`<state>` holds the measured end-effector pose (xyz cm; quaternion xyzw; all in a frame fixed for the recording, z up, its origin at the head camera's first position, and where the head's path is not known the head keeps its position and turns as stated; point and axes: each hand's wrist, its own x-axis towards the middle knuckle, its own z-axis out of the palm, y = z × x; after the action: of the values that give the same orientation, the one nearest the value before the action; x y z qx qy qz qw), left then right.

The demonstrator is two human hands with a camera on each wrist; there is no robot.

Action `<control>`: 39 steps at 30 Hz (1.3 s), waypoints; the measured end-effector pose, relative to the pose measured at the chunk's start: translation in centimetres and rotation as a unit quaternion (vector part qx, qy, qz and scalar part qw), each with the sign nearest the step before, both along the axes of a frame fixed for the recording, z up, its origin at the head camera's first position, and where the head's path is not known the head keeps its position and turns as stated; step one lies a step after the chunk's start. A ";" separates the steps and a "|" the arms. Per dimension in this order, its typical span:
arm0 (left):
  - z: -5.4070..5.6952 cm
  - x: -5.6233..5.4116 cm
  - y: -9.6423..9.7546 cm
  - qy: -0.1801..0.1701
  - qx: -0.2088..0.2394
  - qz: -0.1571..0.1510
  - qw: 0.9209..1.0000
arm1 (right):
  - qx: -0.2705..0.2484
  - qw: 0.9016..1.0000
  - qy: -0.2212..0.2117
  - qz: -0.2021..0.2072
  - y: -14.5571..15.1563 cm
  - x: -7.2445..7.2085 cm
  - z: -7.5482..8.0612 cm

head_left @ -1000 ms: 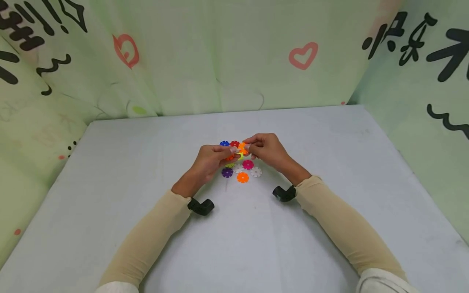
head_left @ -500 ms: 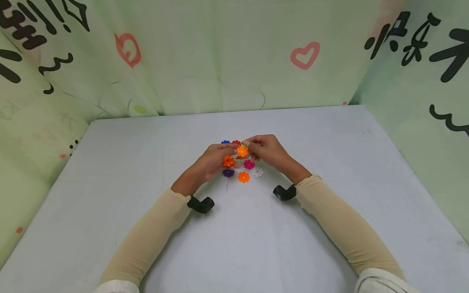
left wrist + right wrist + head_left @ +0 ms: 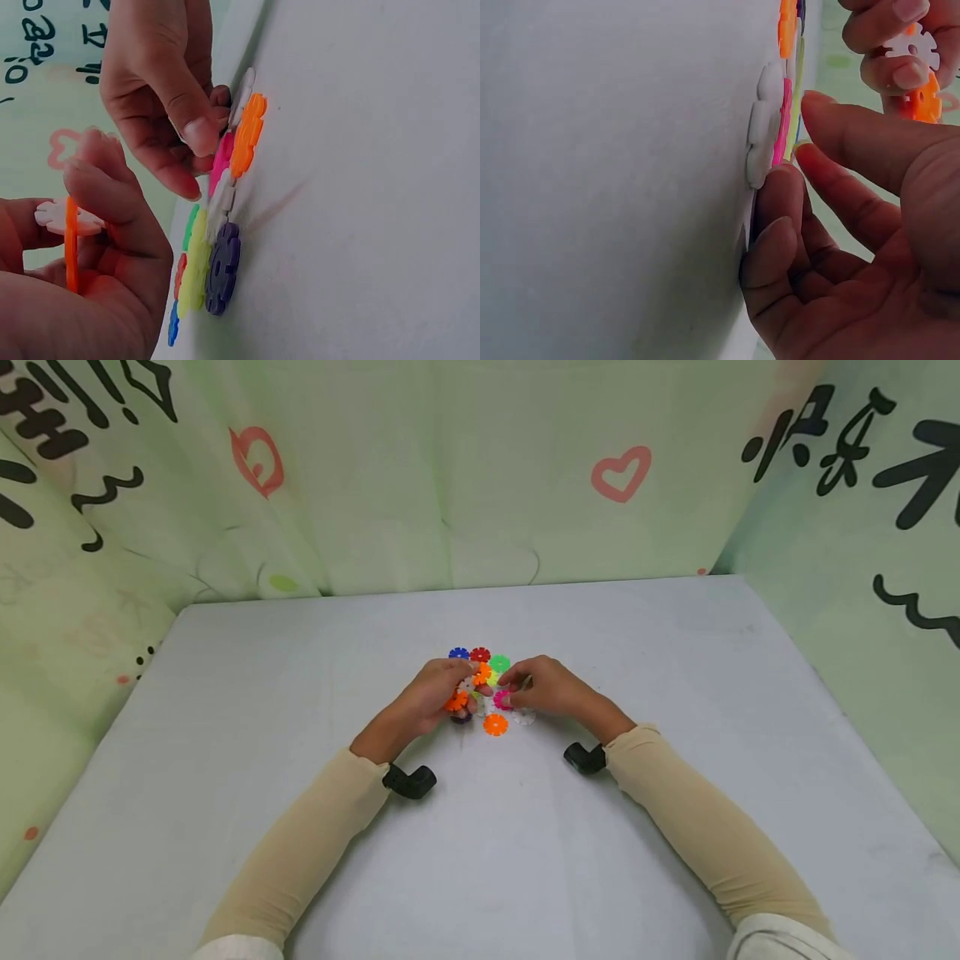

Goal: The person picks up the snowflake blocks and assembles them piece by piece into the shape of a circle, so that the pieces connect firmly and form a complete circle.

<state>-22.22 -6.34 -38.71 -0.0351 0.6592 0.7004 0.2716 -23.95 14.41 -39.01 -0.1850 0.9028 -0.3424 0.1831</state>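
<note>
My left hand (image 3: pixel 435 693) holds a small assembly of notched plastic snowflake discs. A white disc (image 3: pixel 925 52) is joined there to an orange disc (image 3: pixel 71 244), and a second orange piece shows in the head view. My right hand (image 3: pixel 551 687) is low over the loose discs, its thumb and forefinger apart beside a pink disc (image 3: pixel 222 161). Whether a fingertip touches that disc is hard to tell. Around it on the table lie an orange disc (image 3: pixel 496 725), a purple disc (image 3: pixel 223 270), white discs (image 3: pixel 759 142) and a yellow disc (image 3: pixel 196 262).
Blue (image 3: pixel 458 652), red (image 3: pixel 480 654) and green discs (image 3: pixel 499 663) lie at the far side of the group. A white cloth covers the table (image 3: pixel 480 843). Pale green printed curtains (image 3: pixel 487 485) stand behind and at both sides.
My right hand has left the orange pieces and come down toward the pink disc. The left hand keeps the assembly, now shifted slightly left, and the green disc shows again.
</note>
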 end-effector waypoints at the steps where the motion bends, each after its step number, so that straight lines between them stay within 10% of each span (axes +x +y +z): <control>1: 0.0 0.0 0.0 0.002 0.002 0.000 1.000 | 0.003 1.000 0.001 0.005 -0.1 0.1 0.1; 11: 0.5 0.3 0.1 0.010 -0.008 0.007 1.000 | 0.062 0.998 0.012 -0.004 -0.9 0.6 0.6; 26: 0.5 0.9 0.5 0.070 -0.070 -0.022 0.995 | -0.059 0.998 0.032 0.016 0.0 1.0 0.8; 39: 0.4 0.6 0.5 0.039 -0.063 -0.011 0.997 | -0.147 0.989 0.023 -0.009 0.1 0.7 1.6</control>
<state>-21.62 -5.83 -38.36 -0.0171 0.7121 0.6555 0.2510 -23.21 14.53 -37.43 -0.2098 0.8480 -0.4690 0.1302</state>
